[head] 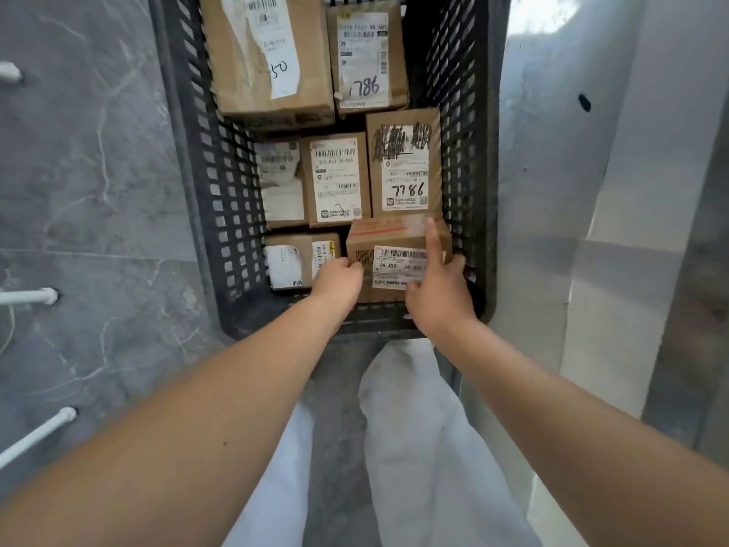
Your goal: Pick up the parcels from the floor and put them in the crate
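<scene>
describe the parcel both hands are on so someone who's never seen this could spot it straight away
In the black slatted crate on the grey floor, go to the near right corner. The parcel there is just in front of the box marked 7786, gripped by the left hand and right hand. Only it has a J4-J06 label and reddish tape.

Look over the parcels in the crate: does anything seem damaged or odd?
Yes. The top-left parcel has a torn, crooked label, and the parcel marked 7786 has heavy black scribble across its label's upper part.
</scene>
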`<state>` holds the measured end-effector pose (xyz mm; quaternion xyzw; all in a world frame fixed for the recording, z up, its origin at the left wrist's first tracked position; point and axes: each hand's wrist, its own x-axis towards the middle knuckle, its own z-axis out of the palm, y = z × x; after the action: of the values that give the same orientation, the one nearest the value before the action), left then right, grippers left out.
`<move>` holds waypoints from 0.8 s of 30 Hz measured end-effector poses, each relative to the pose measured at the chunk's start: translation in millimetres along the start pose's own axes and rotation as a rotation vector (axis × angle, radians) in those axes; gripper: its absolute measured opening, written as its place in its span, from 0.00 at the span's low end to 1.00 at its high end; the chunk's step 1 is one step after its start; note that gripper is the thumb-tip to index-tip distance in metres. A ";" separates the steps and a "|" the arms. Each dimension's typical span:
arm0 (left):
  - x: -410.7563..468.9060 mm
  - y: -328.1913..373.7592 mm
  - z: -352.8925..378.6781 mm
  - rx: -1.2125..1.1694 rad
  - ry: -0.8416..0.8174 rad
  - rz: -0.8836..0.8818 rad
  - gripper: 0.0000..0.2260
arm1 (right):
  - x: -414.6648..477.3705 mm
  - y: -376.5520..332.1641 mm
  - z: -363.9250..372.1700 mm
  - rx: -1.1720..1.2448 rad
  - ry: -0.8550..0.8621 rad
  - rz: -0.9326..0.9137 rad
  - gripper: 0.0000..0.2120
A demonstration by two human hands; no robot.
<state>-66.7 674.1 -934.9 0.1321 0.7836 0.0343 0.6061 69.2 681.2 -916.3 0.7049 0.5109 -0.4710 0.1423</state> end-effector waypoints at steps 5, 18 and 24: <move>3.3 4.2 -12.8 0.256 0.034 0.067 0.15 | 3.3 -7.5 -9.6 -0.100 0.070 0.053 0.28; 29.2 21.4 5.9 0.381 0.010 -0.046 0.13 | 28.9 -30.9 4.9 -0.219 -0.078 0.243 0.52; 36.6 0.7 16.2 0.367 0.085 -0.056 0.12 | 8.0 -15.3 32.1 -0.472 0.125 0.012 0.36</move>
<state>-59.5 682.1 -973.5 0.2169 0.8049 -0.1203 0.5391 39.8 670.6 -935.1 0.6831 0.6102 -0.2931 0.2739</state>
